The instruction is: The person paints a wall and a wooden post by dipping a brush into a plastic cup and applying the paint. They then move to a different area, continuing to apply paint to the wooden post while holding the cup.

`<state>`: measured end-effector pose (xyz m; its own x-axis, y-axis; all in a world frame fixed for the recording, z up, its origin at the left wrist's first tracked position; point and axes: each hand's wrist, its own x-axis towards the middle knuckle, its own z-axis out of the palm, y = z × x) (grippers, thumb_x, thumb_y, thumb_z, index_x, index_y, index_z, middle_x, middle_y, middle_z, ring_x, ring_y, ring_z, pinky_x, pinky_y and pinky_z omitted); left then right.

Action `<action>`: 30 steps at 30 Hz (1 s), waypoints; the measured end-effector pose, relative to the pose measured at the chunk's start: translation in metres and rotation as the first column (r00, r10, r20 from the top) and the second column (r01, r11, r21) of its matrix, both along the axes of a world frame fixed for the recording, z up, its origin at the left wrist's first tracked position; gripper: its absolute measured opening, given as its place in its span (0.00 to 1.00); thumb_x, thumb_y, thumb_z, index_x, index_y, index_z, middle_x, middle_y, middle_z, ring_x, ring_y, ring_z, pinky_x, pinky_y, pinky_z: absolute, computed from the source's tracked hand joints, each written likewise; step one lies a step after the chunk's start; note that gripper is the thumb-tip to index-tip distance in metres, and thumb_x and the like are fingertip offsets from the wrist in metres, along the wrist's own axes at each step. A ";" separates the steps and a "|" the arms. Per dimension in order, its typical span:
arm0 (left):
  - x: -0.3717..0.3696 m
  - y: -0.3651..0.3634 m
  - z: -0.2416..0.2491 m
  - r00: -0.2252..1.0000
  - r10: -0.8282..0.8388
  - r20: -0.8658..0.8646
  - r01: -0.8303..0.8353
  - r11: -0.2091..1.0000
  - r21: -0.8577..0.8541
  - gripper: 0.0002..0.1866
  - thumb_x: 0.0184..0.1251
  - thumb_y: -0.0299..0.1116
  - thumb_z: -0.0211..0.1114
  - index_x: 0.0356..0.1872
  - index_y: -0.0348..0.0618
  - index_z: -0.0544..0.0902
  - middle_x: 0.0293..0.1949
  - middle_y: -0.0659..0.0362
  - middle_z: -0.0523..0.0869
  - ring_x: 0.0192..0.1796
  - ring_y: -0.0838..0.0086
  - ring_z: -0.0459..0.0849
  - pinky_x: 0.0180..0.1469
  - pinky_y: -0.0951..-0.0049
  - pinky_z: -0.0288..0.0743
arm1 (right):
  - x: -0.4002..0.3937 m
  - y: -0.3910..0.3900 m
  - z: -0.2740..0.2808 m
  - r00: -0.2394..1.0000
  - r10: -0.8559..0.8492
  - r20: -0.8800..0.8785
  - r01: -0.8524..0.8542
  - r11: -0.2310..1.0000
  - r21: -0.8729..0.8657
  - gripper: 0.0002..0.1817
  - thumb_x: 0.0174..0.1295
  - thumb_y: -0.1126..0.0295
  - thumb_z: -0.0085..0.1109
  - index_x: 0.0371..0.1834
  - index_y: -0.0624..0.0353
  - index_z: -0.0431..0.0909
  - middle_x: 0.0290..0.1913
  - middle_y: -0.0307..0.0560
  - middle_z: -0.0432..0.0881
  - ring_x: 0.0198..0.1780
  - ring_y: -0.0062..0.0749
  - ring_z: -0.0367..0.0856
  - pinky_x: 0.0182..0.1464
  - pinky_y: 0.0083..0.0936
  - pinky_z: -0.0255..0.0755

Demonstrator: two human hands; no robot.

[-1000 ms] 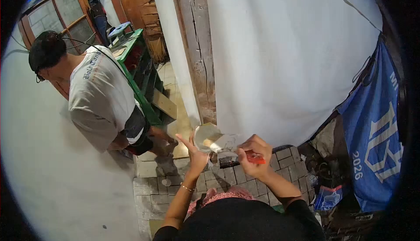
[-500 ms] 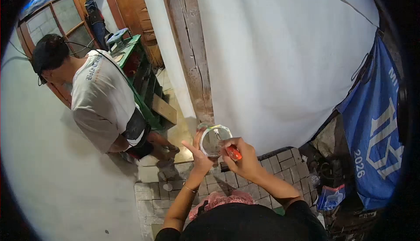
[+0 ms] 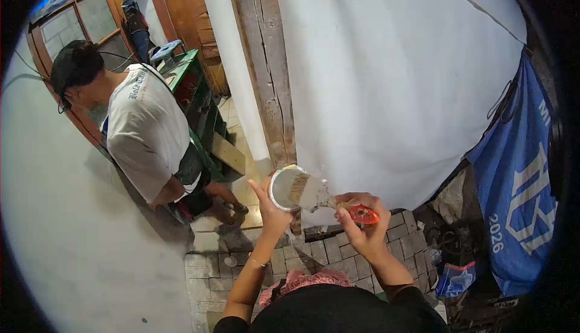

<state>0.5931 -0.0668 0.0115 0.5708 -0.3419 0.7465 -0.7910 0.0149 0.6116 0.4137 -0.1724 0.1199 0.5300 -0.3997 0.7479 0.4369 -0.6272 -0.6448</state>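
Note:
My left hand (image 3: 275,217) is wrapped around a round open can (image 3: 273,197) with a paint-smeared white rim, its thumb pointing up along the near side. A wide paintbrush (image 3: 315,193) is gripped by its red handle in my right hand (image 3: 370,227). Its pale, paint-coated ferrule crosses the can's right rim, and the brown bristle tips overlap the mouth of the can. Greyish material shows inside the can.
A person (image 3: 142,121) in a white shirt and dark cap stands at left beside a green workbench (image 3: 181,70). A wooden post (image 3: 266,61) meets a white wall (image 3: 386,79). Grey paving (image 3: 314,251) lies below; a blue banner (image 3: 513,182) hangs right.
My right hand has drawn the paintbrush up and rightward, so its ferrule and bristles now show. The can has shifted slightly left and up in my left hand.

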 end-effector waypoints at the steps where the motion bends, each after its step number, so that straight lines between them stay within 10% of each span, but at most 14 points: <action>1: -0.001 0.002 -0.002 1.000 -0.014 -0.021 0.014 1.000 -0.007 0.73 0.42 0.23 0.79 0.71 0.42 0.19 0.64 0.45 0.68 0.64 0.58 0.70 0.68 0.61 0.61 | -0.002 0.000 0.003 1.000 -0.026 -0.003 0.025 0.992 -0.123 0.11 0.58 0.79 0.63 0.41 0.66 0.71 0.37 0.57 0.83 0.38 0.35 0.84 0.41 0.25 0.77; 11: -0.018 0.020 0.002 0.953 -0.068 -0.294 0.016 0.984 -0.176 0.71 0.43 0.21 0.76 0.72 0.46 0.20 0.61 0.46 0.70 0.62 0.58 0.72 0.65 0.62 0.65 | 0.036 0.024 0.079 0.943 -0.169 0.288 0.238 0.946 -0.222 0.16 0.47 0.73 0.77 0.33 0.63 0.77 0.38 0.46 0.84 0.31 0.22 0.83 0.32 0.14 0.76; 17: -0.030 0.041 -0.043 0.879 -0.243 -0.409 0.145 0.956 -0.256 0.74 0.41 0.26 0.79 0.71 0.49 0.19 0.61 0.45 0.69 0.63 0.57 0.72 0.66 0.60 0.65 | 0.123 0.030 0.161 0.658 -0.009 0.753 0.414 0.840 -0.351 0.09 0.50 0.79 0.70 0.29 0.63 0.76 0.31 0.46 0.81 0.23 0.29 0.78 0.24 0.20 0.71; 26: -0.038 0.074 -0.062 0.841 -0.268 -0.471 0.138 0.946 -0.293 0.73 0.41 0.25 0.80 0.72 0.49 0.21 0.62 0.44 0.68 0.61 0.59 0.73 0.65 0.60 0.67 | 0.123 0.020 0.013 0.889 -0.105 0.446 0.350 0.786 -0.511 0.12 0.37 0.82 0.67 0.22 0.62 0.71 0.30 0.48 0.79 0.22 0.35 0.76 0.22 0.25 0.70; 30: -0.033 0.086 -0.049 0.853 -0.202 -0.482 0.101 0.969 -0.226 0.72 0.40 0.23 0.79 0.73 0.47 0.24 0.61 0.45 0.69 0.60 0.59 0.74 0.64 0.60 0.68 | 0.100 0.022 -0.012 0.939 -0.146 0.310 0.280 0.848 -0.449 0.10 0.46 0.84 0.65 0.21 0.63 0.71 0.25 0.49 0.79 0.17 0.25 0.74 0.22 0.18 0.70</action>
